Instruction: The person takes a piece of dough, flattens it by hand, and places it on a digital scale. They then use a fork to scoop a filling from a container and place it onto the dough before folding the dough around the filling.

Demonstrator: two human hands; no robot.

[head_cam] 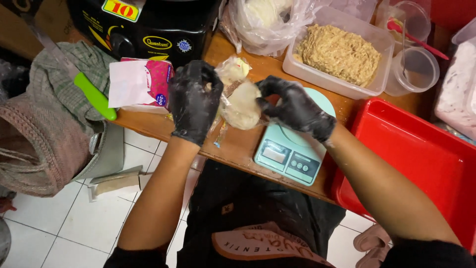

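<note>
Both black-gloved hands meet over the wooden table [238, 144]: the left hand [194, 101] and right hand [296, 106] close their fingers on a pale round disc of dough [242, 106], above a mint-green kitchen scale [292, 151]. Beyond sits a clear plastic tub of beige minced filling [339, 52].

The dough disc [242, 106] is pale, round and flattened, with a smooth, slightly domed face. It is held tilted above the wooden surface [238, 144], just left of the mint-green digital scale [292, 149]. Thin clear plastic film [221, 121] clings to its left edge and hangs below it.
</note>
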